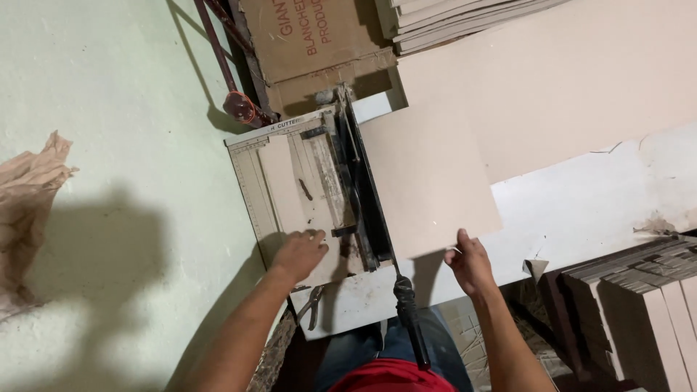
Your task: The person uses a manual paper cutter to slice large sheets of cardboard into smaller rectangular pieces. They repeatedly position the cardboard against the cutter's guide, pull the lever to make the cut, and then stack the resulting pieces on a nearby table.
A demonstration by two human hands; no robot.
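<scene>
On the near edge of the paper cutter's base (250, 181), the left hand (299, 252) lies flat, fingers spread, pressing the narrow strip of pale board (279, 181) against the ruled bed. Across the blade, the right hand (470, 260) pinches the near edge of the large pale board sheet (428, 181) between thumb and fingers; the sheet juts out over the white work table (581, 210), its left edge under the cutter's clamp bar. The cutter's long black handle (408, 312) points back toward the person's lap, between the two forearms.

Risk, as I judge it: the sheet hangs largely unsupported, so it could sag or swing and give a crooked cut, and the left fingertips sit close to the blade line. Pliers (312, 303) lie at the table's near edge by the left wrist. Stacked boards (639, 290) crowd the right corner, a brown carton (312, 36) and more sheets (450, 18) block the far edge, and crumpled brown paper (29, 196) lies on the floor to the left
</scene>
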